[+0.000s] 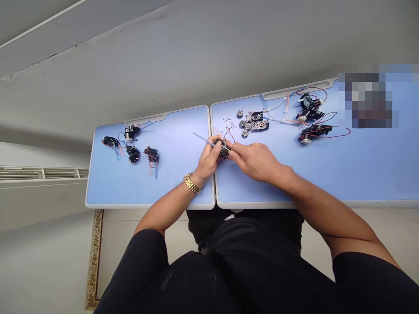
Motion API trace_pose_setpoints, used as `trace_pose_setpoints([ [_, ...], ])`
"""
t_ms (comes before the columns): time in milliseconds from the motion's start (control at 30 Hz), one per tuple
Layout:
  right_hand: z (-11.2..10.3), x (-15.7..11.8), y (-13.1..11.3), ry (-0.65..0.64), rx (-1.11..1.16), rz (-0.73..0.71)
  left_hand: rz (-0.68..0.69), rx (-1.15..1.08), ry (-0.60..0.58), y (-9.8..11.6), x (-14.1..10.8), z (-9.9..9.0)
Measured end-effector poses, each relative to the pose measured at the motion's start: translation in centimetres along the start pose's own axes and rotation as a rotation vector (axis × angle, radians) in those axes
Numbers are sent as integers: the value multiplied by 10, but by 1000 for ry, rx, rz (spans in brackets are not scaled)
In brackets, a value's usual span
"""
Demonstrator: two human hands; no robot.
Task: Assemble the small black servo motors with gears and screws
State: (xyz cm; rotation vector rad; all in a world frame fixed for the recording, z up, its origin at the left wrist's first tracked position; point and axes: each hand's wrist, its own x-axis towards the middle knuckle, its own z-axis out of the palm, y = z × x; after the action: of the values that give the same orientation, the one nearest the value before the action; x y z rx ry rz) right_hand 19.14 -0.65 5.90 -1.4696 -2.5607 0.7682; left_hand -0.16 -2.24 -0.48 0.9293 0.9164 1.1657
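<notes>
My left hand [207, 159] and my right hand [253, 161] meet over the seam between two blue desktops. Between them, a small black motor unit [224, 149] with thin red wires [230, 136] sits in my right fingertips. My left fingers pinch a thin blue tube [203, 138] that runs toward the unit. Fingers hide most of the unit, so its exact shape cannot be made out. Just beyond my right hand lie tiny metal screws [228, 125], silver gear discs [244, 124] and a metal gear plate [258, 124].
Several wired black motor assemblies [131, 146] stand on the left desktop, and more [310, 115] lie at the far right with loose tubing [275, 107]. A gold wristwatch [192, 183] circles my left wrist. A blurred patch covers the top right corner.
</notes>
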Motion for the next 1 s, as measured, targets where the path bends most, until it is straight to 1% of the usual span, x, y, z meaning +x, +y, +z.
trace_pose_setpoints([
  [100, -12, -1, 14, -43, 133, -62, -28, -7, -51, 6, 1, -4],
  [233, -27, -3, 28, -41, 387, -132, -63, 23, -97, 12, 2, -9],
  [300, -32, -3, 31, -10, 519, -141, -76, 58, -129, 13, 3, -13],
  [400, -33, -2, 33, 106, 620, -112, -83, 121, -172, 15, 4, -19],
  [500, -30, 2, 34, 183, 614, -104, -104, 144, -218, 18, 4, -23],
  [700, -23, 4, 32, 137, 503, -125, -149, 165, -354, 24, 4, -25],
  [833, -22, -1, 29, 116, 358, -136, -191, 147, -353, 23, 4, -23],
  [933, -21, -3, 26, 57, 216, -140, -217, 144, -326, 22, 4, -22],
  [1000, -19, -4, 22, 17, 144, -106, -213, 158, -321, 21, 3, -22],
])
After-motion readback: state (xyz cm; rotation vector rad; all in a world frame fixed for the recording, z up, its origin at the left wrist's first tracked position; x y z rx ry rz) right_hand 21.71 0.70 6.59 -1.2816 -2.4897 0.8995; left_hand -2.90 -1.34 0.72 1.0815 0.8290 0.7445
